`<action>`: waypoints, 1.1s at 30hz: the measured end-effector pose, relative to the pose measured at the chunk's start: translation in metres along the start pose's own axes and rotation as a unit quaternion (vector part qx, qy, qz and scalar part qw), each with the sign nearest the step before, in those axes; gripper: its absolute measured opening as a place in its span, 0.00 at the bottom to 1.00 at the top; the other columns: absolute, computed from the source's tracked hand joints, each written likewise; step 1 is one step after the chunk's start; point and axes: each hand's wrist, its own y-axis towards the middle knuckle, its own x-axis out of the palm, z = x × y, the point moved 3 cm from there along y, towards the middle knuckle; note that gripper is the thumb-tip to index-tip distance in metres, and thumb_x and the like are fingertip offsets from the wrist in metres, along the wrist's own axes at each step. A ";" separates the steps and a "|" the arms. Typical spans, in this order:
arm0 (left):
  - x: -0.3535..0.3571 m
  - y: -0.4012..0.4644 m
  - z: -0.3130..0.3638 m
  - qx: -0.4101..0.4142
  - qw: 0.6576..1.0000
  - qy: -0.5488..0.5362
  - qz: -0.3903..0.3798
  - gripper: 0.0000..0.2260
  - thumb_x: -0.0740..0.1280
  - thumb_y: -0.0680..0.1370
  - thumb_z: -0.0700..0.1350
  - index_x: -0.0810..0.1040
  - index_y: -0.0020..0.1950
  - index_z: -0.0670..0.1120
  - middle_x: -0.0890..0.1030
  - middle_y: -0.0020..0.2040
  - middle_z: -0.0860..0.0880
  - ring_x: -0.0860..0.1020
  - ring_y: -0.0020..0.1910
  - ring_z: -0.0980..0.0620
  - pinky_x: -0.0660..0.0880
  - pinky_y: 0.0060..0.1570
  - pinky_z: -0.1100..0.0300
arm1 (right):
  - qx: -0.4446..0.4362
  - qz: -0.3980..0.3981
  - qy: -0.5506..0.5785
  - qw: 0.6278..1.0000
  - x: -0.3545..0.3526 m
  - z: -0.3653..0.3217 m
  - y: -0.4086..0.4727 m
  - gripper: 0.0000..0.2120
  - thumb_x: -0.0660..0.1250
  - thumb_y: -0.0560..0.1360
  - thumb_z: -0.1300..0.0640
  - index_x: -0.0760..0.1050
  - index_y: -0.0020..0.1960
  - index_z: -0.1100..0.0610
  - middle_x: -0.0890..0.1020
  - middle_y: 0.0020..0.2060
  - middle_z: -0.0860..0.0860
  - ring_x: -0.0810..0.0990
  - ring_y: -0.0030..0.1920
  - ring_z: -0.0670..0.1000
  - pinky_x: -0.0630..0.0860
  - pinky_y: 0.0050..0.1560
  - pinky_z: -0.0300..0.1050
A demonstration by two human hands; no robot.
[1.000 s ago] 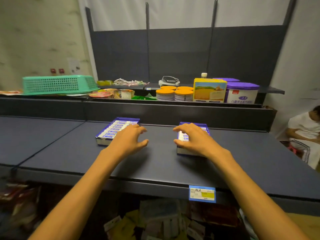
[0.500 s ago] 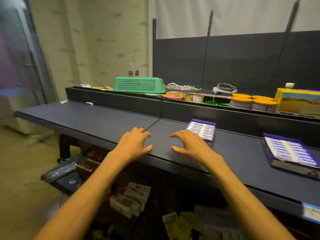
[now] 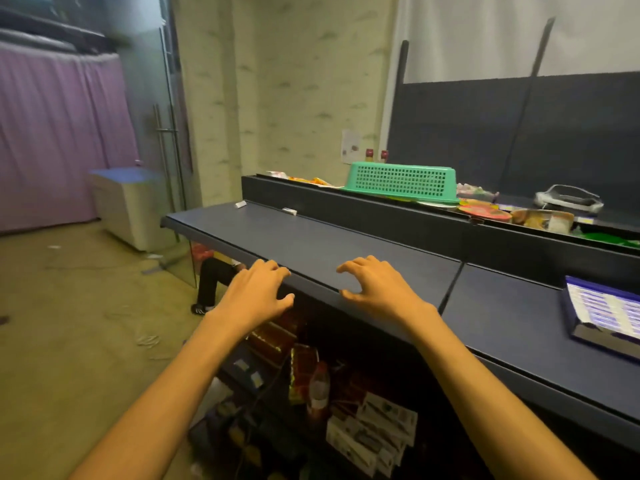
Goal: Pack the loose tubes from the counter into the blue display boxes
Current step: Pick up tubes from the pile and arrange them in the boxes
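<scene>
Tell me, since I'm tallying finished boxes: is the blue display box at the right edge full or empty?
Full, as far as shown: the blue display box holds rows of tubes across its visible top; its right part is cut off.

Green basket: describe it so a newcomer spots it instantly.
Start at the long dark counter and look to the raised ledge behind it. The green basket sits upside down there, near the cream wall. It is the only perforated, bright green plastic item; its neighbours are small packets and tins.

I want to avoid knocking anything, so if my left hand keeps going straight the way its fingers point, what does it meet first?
Probably nothing soon. The left hand points along bare counter toward a small white item by the back ledge; depth is hard to judge.
</scene>
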 end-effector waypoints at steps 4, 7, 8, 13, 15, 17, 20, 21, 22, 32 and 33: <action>0.014 0.020 -0.066 -0.014 1.000 0.007 0.003 0.24 0.63 0.77 0.58 0.69 0.71 0.50 0.74 0.65 0.50 0.70 0.64 0.50 0.72 0.58 0.53 | -0.010 0.001 0.003 1.000 0.028 -0.022 0.064 0.22 0.63 0.79 0.46 0.68 0.71 0.50 0.73 0.67 0.50 0.68 0.67 0.53 0.67 0.63 0.50; 0.025 0.043 -0.112 -0.019 1.000 0.005 0.007 0.24 0.63 0.77 0.58 0.70 0.71 0.50 0.74 0.64 0.50 0.71 0.63 0.50 0.72 0.57 0.53 | -0.009 -0.010 0.004 1.000 0.052 -0.032 0.113 0.23 0.63 0.79 0.46 0.67 0.71 0.50 0.72 0.68 0.50 0.68 0.68 0.53 0.66 0.64 0.51; 0.028 0.052 -0.128 -0.022 1.000 0.005 0.008 0.24 0.63 0.77 0.58 0.70 0.71 0.50 0.74 0.64 0.50 0.71 0.63 0.50 0.72 0.56 0.54 | -0.010 -0.014 0.006 1.000 0.059 -0.034 0.130 0.23 0.63 0.79 0.46 0.67 0.71 0.50 0.72 0.69 0.50 0.67 0.68 0.53 0.66 0.64 0.51; 0.039 0.109 -0.201 -0.017 1.000 0.012 -0.004 0.22 0.63 0.77 0.57 0.71 0.70 0.50 0.75 0.63 0.50 0.71 0.62 0.50 0.71 0.55 0.54 | 0.007 -0.014 0.024 1.000 0.082 -0.042 0.215 0.23 0.63 0.78 0.46 0.66 0.72 0.49 0.71 0.69 0.51 0.67 0.69 0.53 0.67 0.65 0.52; 0.042 0.131 -0.227 -0.013 1.000 0.015 -0.004 0.23 0.63 0.78 0.57 0.70 0.70 0.50 0.74 0.64 0.49 0.71 0.63 0.50 0.71 0.56 0.54 | 0.011 -0.012 0.025 1.000 0.090 -0.047 0.245 0.23 0.64 0.78 0.46 0.66 0.72 0.50 0.71 0.69 0.51 0.67 0.69 0.53 0.68 0.64 0.52; 0.046 0.151 -0.250 -0.012 1.000 0.012 -0.010 0.23 0.63 0.78 0.57 0.69 0.71 0.50 0.74 0.65 0.49 0.70 0.64 0.49 0.71 0.56 0.53 | 0.015 -0.019 0.024 0.999 0.097 -0.053 0.273 0.23 0.64 0.78 0.46 0.67 0.72 0.50 0.71 0.69 0.51 0.67 0.69 0.53 0.67 0.65 0.51; 0.055 0.179 -0.280 -0.008 1.000 0.004 -0.015 0.24 0.63 0.78 0.57 0.68 0.72 0.50 0.73 0.66 0.49 0.70 0.65 0.49 0.72 0.57 0.53 | 0.026 -0.024 0.016 0.999 0.107 -0.058 0.309 0.23 0.64 0.78 0.46 0.67 0.72 0.50 0.71 0.69 0.51 0.67 0.69 0.53 0.68 0.65 0.51; 0.058 0.189 -0.290 -0.006 1.000 0.000 -0.015 0.24 0.63 0.78 0.57 0.68 0.72 0.50 0.73 0.66 0.49 0.70 0.65 0.50 0.71 0.58 0.53 | 0.032 -0.024 0.013 0.999 0.109 -0.059 0.320 0.23 0.64 0.78 0.47 0.67 0.72 0.50 0.71 0.69 0.51 0.67 0.69 0.53 0.68 0.65 0.51; 0.061 0.200 -0.300 -0.004 1.000 -0.006 -0.014 0.24 0.63 0.78 0.57 0.68 0.72 0.50 0.73 0.67 0.49 0.69 0.66 0.50 0.71 0.59 0.53 | 0.038 -0.025 0.011 0.999 0.113 -0.058 0.331 0.23 0.64 0.78 0.47 0.67 0.71 0.50 0.71 0.69 0.51 0.67 0.69 0.53 0.67 0.65 0.51; 0.107 0.310 -0.385 0.086 0.995 -0.038 -0.034 0.23 0.63 0.78 0.56 0.68 0.72 0.50 0.72 0.68 0.49 0.69 0.67 0.49 0.71 0.62 0.52 | 0.139 -0.030 -0.004 0.990 0.152 -0.049 0.422 0.23 0.65 0.77 0.48 0.68 0.71 0.50 0.71 0.69 0.50 0.68 0.69 0.53 0.68 0.66 0.52; 0.110 0.320 -0.390 0.099 0.993 -0.043 -0.037 0.23 0.63 0.78 0.56 0.69 0.72 0.50 0.71 0.69 0.49 0.69 0.67 0.49 0.72 0.61 0.52 | 0.153 -0.031 -0.006 0.988 0.154 -0.048 0.427 0.23 0.65 0.77 0.48 0.68 0.71 0.50 0.71 0.69 0.50 0.68 0.69 0.53 0.68 0.66 0.52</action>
